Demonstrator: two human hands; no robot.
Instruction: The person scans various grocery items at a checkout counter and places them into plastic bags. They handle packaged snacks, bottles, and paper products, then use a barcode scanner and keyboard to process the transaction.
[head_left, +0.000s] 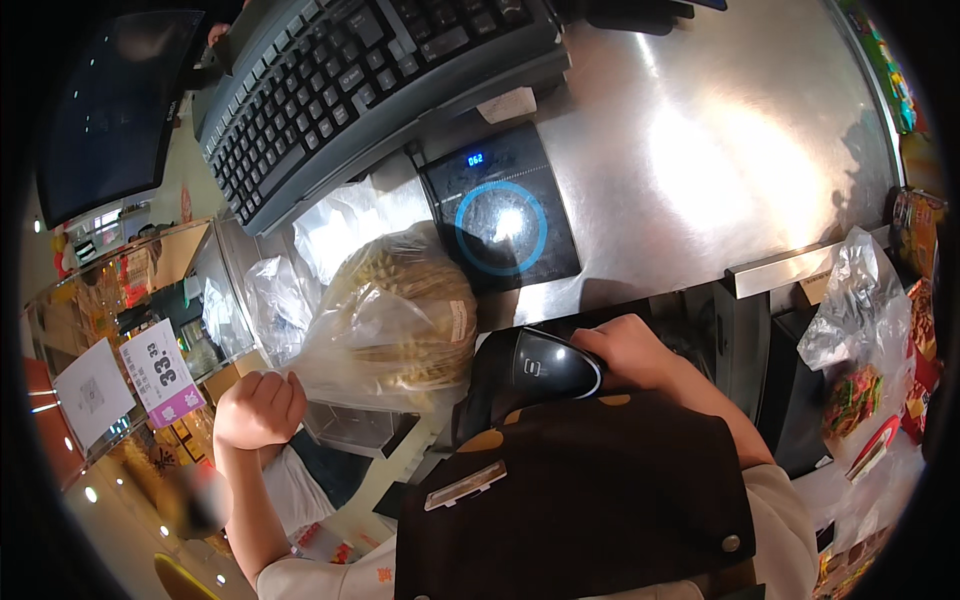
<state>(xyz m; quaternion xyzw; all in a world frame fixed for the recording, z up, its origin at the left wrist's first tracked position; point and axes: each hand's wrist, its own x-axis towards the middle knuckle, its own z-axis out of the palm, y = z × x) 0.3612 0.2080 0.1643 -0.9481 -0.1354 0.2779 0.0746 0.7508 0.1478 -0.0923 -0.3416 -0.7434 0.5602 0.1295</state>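
My left hand (262, 409) grips the gathered neck of a clear plastic bag (337, 375). Inside it is a large, spiky, yellow-brown fruit, apparently a durian (405, 281), and a small printed label (460, 321) is stuck to the bag's right side. A black barcode scanner (547, 367) is just right of the bag, close to my apron. My right hand (626, 349) is curled around the scanner's far right side; the bag and scanner body do not touch the counter display. Part of the right-hand grip is hidden behind the scanner.
A black pad with a lit blue ring (501, 229) sits on the steel counter (637, 150). Beyond are a keyboard (337, 82) and a dark monitor (112, 105). More plastic bags (277, 300) and a price sign (161, 371) are at left; packaged goods (855, 397) stand at right.
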